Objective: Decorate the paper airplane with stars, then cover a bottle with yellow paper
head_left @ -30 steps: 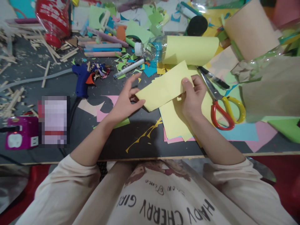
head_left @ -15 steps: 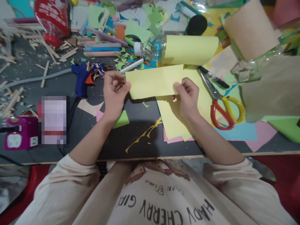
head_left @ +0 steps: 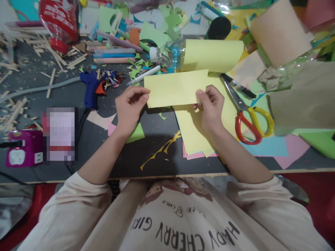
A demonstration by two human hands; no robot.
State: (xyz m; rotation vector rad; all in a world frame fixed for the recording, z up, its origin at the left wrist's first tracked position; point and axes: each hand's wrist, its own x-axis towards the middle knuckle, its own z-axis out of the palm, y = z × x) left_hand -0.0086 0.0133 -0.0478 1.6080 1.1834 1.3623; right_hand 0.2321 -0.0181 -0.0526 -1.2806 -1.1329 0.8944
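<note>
A strip of yellow paper (head_left: pixel 174 89) is stretched between my two hands, above the table. At its left end, my left hand (head_left: pixel 131 104) pinches the edge between thumb and fingers. My right hand (head_left: pixel 211 104) grips the lower right part, thumb on top and fingers partly hidden beneath. Just beyond the strip lies a clear plastic bottle (head_left: pixel 169 55) on its side, its body wrapped in yellow paper (head_left: pixel 213 55). More yellow sheets (head_left: pixel 192 136) lie under my right forearm. Scissors (head_left: pixel 247 116) with red and yellow handles rest to the right of my right hand.
A blue glue gun (head_left: pixel 90 87) lies left of my left hand, near a purple power socket box (head_left: pixel 23 148). Markers (head_left: pixel 113 55), paper scraps and sticks (head_left: pixel 15 113) cover the back and left. A cardboard-coloured roll (head_left: pixel 281 33) and brown paper (head_left: pixel 303 101) are at right.
The yellow strip has shifted slightly up and right. My left hand's fingers have come together on its left edge; my right hand has moved a little to the right.
</note>
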